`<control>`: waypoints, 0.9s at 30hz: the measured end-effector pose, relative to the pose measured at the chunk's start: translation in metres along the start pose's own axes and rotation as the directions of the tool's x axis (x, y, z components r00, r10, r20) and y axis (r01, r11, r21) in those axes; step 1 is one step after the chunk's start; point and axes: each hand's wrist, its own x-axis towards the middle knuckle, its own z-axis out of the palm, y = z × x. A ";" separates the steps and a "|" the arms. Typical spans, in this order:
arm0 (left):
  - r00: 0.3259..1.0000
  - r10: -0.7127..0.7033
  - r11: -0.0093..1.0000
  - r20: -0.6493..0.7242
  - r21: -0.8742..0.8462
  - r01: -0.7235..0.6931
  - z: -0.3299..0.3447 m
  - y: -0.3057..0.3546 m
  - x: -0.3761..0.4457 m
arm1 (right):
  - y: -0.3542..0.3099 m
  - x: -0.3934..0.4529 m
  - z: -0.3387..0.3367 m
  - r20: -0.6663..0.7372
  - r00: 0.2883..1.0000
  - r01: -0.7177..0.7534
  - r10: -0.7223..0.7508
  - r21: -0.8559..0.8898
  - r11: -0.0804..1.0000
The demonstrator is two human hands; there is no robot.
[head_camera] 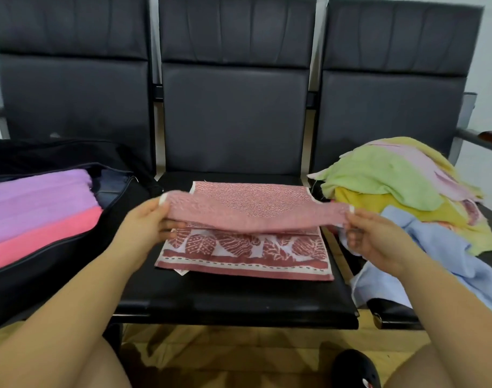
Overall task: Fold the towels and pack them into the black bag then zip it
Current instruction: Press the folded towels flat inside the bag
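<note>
While hands [256,228] pinch towel [247,219] edges, seat [233,301] front lies bare.

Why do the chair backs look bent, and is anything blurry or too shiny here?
Head view: its wide-angle lens bows the chair backs outward near the edges; the light is soft and even, with mild sheen on the middle seat; both hands, left hand and right hand, look slightly soft, while the red patterned towel reads clearly.
</note>
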 end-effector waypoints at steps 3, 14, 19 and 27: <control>0.999 0.030 0.938 -0.046 0.345 -0.012 -0.008 -0.011 0.016 | 0.003 0.006 0.000 -0.067 0.997 -0.035 0.024 -0.170 0.985; 0.950 -0.295 0.250 -0.107 0.951 0.185 -0.014 -0.048 0.045 | 0.032 0.010 0.019 -0.186 0.939 -0.315 0.288 -0.799 0.512; 0.928 -0.351 0.451 -0.126 0.846 0.285 -0.010 -0.051 0.042 | 0.033 0.012 0.019 -0.130 0.904 -0.401 0.406 -0.583 0.706; 0.879 -0.466 0.720 -0.106 0.532 0.446 -0.016 -0.046 0.029 | 0.037 0.003 0.016 -0.068 0.910 -0.380 0.408 -0.529 0.759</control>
